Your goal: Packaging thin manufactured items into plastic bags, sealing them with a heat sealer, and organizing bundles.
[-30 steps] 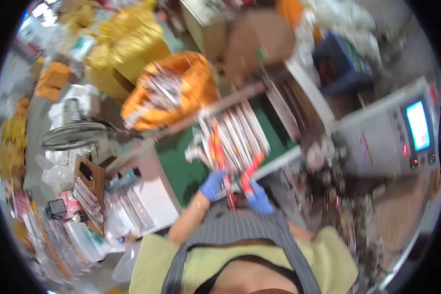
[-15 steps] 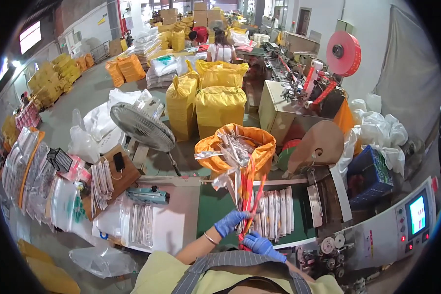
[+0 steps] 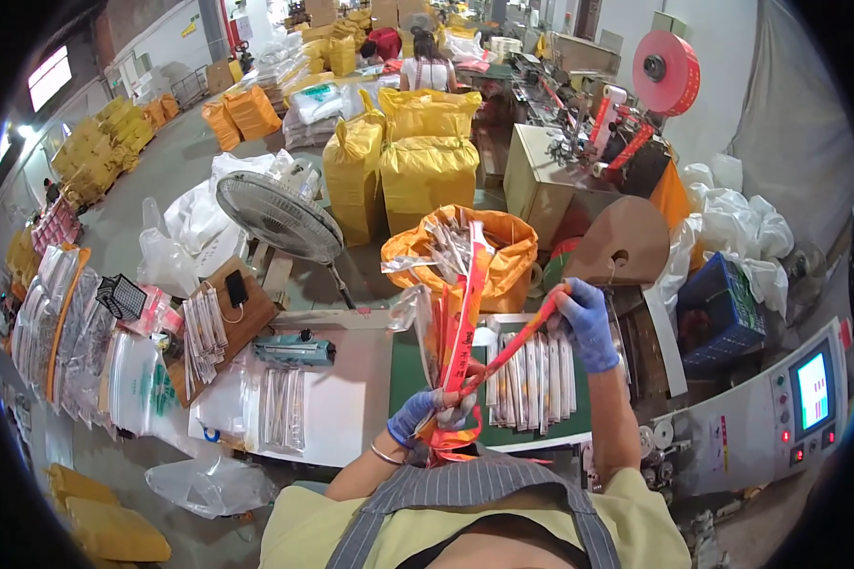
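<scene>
Red-orange strips [image 3: 462, 332] (glossy, printed, curled below) are pinched in both hands [image 3: 588, 325].

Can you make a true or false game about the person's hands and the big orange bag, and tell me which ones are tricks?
1. The left hand holds a red bundle. True.
2. The right hand holds a red strip. True.
3. Both hands are bare. False: they wear blue gloves.
4. The orange bag is open at the top. True.
5. The orange bag is empty. False: silvery pieces are in it.
</scene>
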Demonstrator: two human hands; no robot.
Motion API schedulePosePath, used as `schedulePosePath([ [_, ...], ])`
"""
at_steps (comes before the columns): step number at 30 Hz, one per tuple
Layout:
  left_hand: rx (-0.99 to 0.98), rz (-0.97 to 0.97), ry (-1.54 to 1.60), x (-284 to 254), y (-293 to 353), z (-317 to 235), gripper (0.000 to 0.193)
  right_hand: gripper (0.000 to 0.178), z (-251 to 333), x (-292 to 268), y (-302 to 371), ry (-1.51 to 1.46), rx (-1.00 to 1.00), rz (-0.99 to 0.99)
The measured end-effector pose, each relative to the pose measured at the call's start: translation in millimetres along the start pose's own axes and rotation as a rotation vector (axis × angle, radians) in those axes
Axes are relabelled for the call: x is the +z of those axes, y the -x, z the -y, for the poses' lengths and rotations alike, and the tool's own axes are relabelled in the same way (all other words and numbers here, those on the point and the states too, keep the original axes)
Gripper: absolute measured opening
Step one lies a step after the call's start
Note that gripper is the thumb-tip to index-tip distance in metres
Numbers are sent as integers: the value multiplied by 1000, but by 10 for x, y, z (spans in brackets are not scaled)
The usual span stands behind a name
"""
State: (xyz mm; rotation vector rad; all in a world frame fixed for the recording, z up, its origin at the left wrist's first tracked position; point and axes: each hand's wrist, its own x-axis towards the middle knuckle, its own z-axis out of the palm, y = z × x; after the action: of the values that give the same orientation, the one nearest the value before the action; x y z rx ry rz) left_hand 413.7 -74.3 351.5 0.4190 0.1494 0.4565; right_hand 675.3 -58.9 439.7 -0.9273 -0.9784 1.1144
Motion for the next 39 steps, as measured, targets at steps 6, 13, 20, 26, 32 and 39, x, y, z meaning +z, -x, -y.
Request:
schedulePosePath([
  [6, -35, -68, -244, -63, 44, 48, 22, 16, -98, -266, -130, 223, 207, 163],
  [13, -52, -78, -223, -120, -167, 11, 23, 8, -339, 319, 221, 1581, -732, 378],
  [20, -3, -93, -192, 56, -204, 41, 25, 12, -237, 371, 292, 363, -240, -327],
  [26, 248, -390, -1192, 112, -253, 200, 48, 12, -311, 130, 295, 50, 53, -242],
  [32, 644, -436, -1650, -392, -328, 378, 37, 17, -166, 166, 59, 69, -222, -520],
  [39, 541, -298, -1521, 377, -263, 73, 15, 16, -244, -37, -10, 272, -37, -406],
])
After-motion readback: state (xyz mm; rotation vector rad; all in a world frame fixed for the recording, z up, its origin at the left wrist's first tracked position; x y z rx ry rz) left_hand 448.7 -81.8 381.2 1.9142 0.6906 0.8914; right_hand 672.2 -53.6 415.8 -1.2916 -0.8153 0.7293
